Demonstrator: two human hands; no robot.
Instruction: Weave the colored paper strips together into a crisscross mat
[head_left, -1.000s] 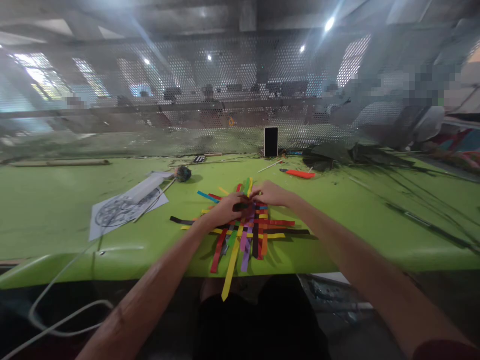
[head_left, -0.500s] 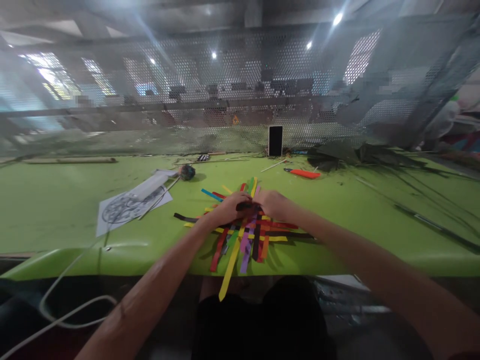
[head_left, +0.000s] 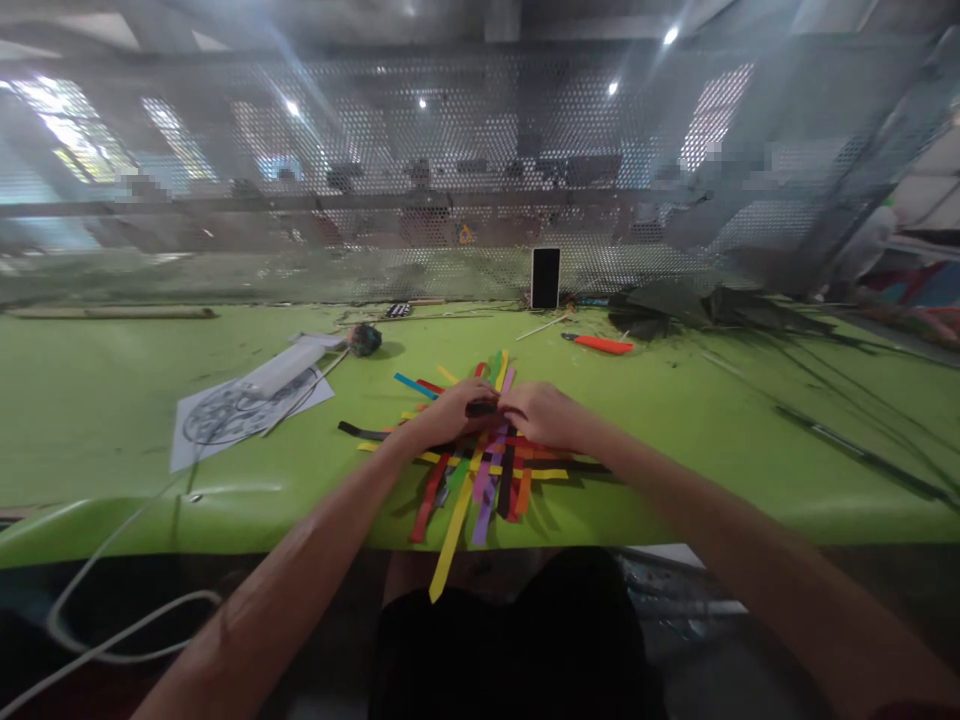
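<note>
Strips in many colours point(head_left: 461, 490), apparently paper or ribbon, are woven over and under one another in the middle of the table, their loose ends sticking out on all sides. My left hand point(head_left: 456, 412) is over the far part of the weave, fingers curled and closed on a strip; a dark piece shows under the fingertips. Close beside it, my right hand point(head_left: 546, 412) pinches a strip from the right. Which strip each hand grips is partly hidden by the fingers. A long yellow strip point(head_left: 450, 540) hangs over the table's front edge.
A printed sheet point(head_left: 217, 425) with a white roll and a thin stick lies left, near a dark ball point(head_left: 365, 340). A phone point(head_left: 545, 278) stands before the mesh screen. An orange-red utility knife point(head_left: 602, 344) lies right of centre; dark leaves point(head_left: 675, 302) spread behind it.
My view has turned slightly, so the whole scene sits a little further left. Both hands stay at the weave, with only small finger movement.
</note>
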